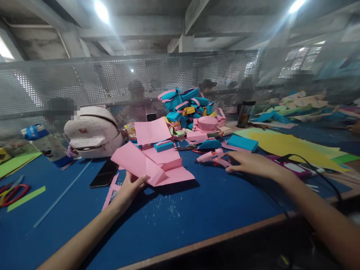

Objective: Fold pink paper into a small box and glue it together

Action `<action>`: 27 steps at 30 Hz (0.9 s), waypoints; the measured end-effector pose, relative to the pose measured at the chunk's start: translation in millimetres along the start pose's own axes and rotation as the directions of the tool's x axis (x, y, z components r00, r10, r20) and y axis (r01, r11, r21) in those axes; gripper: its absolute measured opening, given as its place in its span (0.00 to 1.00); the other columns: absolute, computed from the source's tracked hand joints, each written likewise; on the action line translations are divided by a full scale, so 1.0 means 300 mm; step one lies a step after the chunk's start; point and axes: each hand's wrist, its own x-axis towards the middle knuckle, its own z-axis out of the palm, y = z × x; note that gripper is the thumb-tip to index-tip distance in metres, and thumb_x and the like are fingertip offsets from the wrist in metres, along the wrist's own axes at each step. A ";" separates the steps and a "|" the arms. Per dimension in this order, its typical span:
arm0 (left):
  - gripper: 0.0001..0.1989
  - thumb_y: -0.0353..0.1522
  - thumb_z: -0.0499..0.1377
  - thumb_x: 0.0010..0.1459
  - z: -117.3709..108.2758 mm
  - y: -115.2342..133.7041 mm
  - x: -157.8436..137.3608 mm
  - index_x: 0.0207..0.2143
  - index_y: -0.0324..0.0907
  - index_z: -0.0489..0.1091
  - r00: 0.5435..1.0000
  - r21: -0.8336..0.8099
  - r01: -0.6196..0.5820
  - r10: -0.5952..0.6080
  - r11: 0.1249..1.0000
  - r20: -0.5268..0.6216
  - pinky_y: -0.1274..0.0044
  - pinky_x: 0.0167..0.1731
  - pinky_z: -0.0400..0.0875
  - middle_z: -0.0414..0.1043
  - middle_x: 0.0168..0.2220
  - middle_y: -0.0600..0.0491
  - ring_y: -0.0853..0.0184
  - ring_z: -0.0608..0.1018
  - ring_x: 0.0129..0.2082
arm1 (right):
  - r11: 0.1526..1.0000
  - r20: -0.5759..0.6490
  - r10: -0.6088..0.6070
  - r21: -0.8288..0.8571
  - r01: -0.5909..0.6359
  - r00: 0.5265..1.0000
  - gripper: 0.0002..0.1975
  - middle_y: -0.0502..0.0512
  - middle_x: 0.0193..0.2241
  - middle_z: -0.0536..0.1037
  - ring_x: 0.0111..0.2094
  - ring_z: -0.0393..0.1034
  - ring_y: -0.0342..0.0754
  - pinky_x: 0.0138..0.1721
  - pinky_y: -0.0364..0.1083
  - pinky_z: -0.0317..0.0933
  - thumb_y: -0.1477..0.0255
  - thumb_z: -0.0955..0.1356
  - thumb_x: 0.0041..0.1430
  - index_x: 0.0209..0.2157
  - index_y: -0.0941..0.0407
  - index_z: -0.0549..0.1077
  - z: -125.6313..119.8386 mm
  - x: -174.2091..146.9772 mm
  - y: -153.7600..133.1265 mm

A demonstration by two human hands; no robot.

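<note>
My left hand (135, 187) pinches a folded sheet of pink paper (154, 170) at its near edge, thumb on top and fingers underneath. The paper has creased, upright flaps and is tilted up off the table. Off to the right, a pink hot glue gun (210, 156) points its nozzle left, low over the blue tabletop. My right hand (247, 163) has thumb and fingers around the end of its handle. Behind the paper, a small blue paper box (163, 146) rests near another flat pink sheet (153, 130).
A pile of blue, pink and yellow paper pieces (185, 110) rises at the back. On the left are a white backpack (94, 133), a bottle (49, 146), a phone (104, 173) and scissors (14, 193). Yellow sheets (287, 146) and a black cord (317, 170) lie right.
</note>
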 end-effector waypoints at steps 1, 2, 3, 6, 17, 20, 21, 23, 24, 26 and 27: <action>0.31 0.34 0.69 0.46 0.001 -0.002 0.001 0.53 0.47 0.62 1.000 0.006 -0.001 0.001 1.000 0.002 0.75 0.40 0.76 0.73 0.51 0.50 0.62 0.78 0.47 | 0.985 -0.082 0.038 -0.165 -0.051 0.996 0.23 0.62 0.31 0.77 0.32 0.71 0.60 0.27 0.50 0.61 0.51 0.71 0.47 0.35 0.56 0.75 -0.035 -0.024 -0.044; 0.31 0.34 0.69 0.46 0.001 -0.005 0.002 0.53 0.47 0.62 1.000 0.016 -0.006 0.006 1.000 -0.002 0.75 0.40 0.76 0.72 0.51 0.50 0.61 0.78 0.47 | 0.959 -0.190 0.037 -0.268 -0.088 0.981 0.22 0.65 0.35 0.77 0.37 0.71 0.64 0.31 0.53 0.62 0.52 0.69 0.53 0.37 0.57 0.74 -0.062 -0.048 -0.098; 0.31 0.34 0.69 0.46 0.002 -0.007 0.003 0.52 0.47 0.62 1.000 0.029 -0.013 0.013 1.000 -0.006 0.75 0.40 0.76 0.72 0.51 0.49 0.61 0.78 0.47 | 0.953 -0.285 -0.010 -0.293 -0.077 0.958 0.22 0.66 0.40 0.76 0.42 0.70 0.65 0.36 0.55 0.62 0.53 0.66 0.58 0.42 0.57 0.72 -0.079 -0.070 -0.159; 0.30 0.34 0.69 0.46 0.000 -0.012 0.006 0.51 0.46 0.63 1.000 0.056 -0.026 0.027 0.998 -0.012 0.75 0.39 0.76 0.74 0.49 0.50 0.61 0.78 0.45 | 0.956 -0.246 -0.286 -0.141 0.258 0.926 0.19 0.60 0.45 0.74 0.45 0.69 0.57 0.44 0.52 0.61 0.56 0.67 0.60 0.46 0.54 0.69 -0.053 -0.103 -0.345; 0.25 0.35 0.69 0.45 -0.014 -0.009 0.019 0.46 0.46 0.64 0.999 0.060 -0.029 0.030 0.998 -0.019 0.79 0.35 0.75 0.75 0.45 0.51 0.63 0.79 0.42 | 0.841 -0.059 -0.535 0.050 0.538 0.843 0.03 0.51 0.31 0.76 0.36 0.68 0.47 0.37 0.45 0.57 0.76 0.71 0.57 0.32 0.56 0.72 0.178 0.096 -0.440; 0.25 0.36 0.69 0.44 -0.014 -0.003 0.015 0.44 0.45 0.65 0.999 0.075 -0.036 0.037 0.997 -0.007 0.78 0.35 0.75 0.75 0.45 0.50 0.61 0.79 0.43 | 0.835 -0.116 -0.505 0.183 0.518 0.855 0.03 0.50 0.32 0.76 0.36 0.68 0.46 0.38 0.44 0.58 0.76 0.71 0.58 0.31 0.56 0.73 0.193 0.099 -0.440; 0.23 0.37 0.69 0.45 -0.014 0.000 0.013 0.43 0.44 0.66 0.999 0.081 -0.034 0.034 0.996 0.004 0.78 0.35 0.75 0.75 0.46 0.49 0.61 0.78 0.44 | 0.828 -0.128 -0.502 0.216 0.518 0.855 0.03 0.50 0.32 0.76 0.36 0.69 0.46 0.38 0.44 0.58 0.76 0.70 0.58 0.32 0.56 0.73 0.197 0.094 -0.440; 0.20 0.36 0.69 0.46 -0.014 0.003 0.007 0.39 0.44 0.67 0.999 0.091 -0.025 0.022 0.996 0.035 0.77 0.37 0.75 0.75 0.47 0.49 0.59 0.78 0.46 | 0.811 -0.151 -0.500 0.264 0.522 0.853 0.02 0.51 0.32 0.77 0.37 0.69 0.47 0.39 0.44 0.59 0.74 0.70 0.59 0.32 0.55 0.73 0.205 0.084 -0.439; 0.18 0.36 0.68 0.46 -0.014 0.004 0.005 0.39 0.44 0.67 0.999 0.095 -0.019 0.014 0.995 0.049 0.77 0.37 0.75 0.75 0.48 0.49 0.59 0.77 0.47 | 0.803 -0.162 -0.500 0.281 0.525 0.851 0.02 0.51 0.33 0.77 0.37 0.69 0.47 0.39 0.45 0.59 0.73 0.70 0.59 0.32 0.55 0.73 0.209 0.080 -0.438; 0.18 0.35 0.68 0.47 -0.013 0.003 0.003 0.40 0.45 0.67 0.997 0.097 -0.012 0.005 0.995 0.077 0.76 0.38 0.75 0.74 0.50 0.50 0.58 0.77 0.49 | 0.790 -0.181 -0.501 0.303 0.533 0.846 0.03 0.52 0.32 0.77 0.37 0.69 0.47 0.39 0.45 0.60 0.72 0.71 0.59 0.32 0.55 0.74 0.214 0.076 -0.434; 0.20 0.34 0.67 0.48 -0.013 0.002 0.003 0.42 0.45 0.67 0.996 0.096 -0.015 0.006 0.995 0.090 0.76 0.39 0.75 0.74 0.50 0.51 0.58 0.76 0.49 | 0.783 -0.188 -0.505 0.310 0.539 0.842 0.03 0.52 0.32 0.77 0.37 0.68 0.47 0.39 0.45 0.60 0.71 0.71 0.59 0.32 0.55 0.74 0.217 0.075 -0.433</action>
